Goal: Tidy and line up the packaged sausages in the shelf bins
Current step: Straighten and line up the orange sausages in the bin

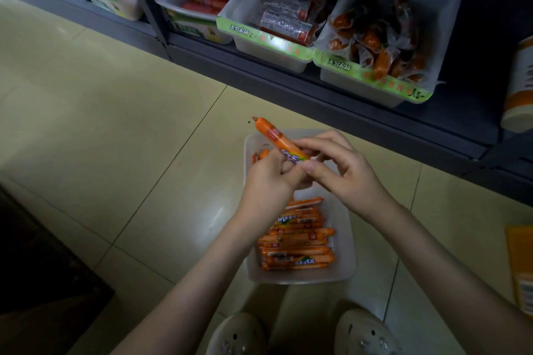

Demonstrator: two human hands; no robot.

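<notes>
From the head view, both hands hold one orange sausage (284,143) in the air above a clear bin (344,253) that sits on the floor (129,130). The left hand (268,173) is wrapped round its near, purple-labelled end. The right hand (343,173) pinches the same end, fingers (315,140) closed on the wrapper, and the far tip points up and away.

Most of the stick juts out unsupported, so a loose pinch while passing it between hands could let it tip and fall onto the floor or roll out of reach. In the near half of the bin lies a neat stack of sausages (297,242). Dropping this one in crooked, or brushing the pile with a wrist, would likely knock the top layer askew. The shelf bins (268,46) stand well apart.
</notes>
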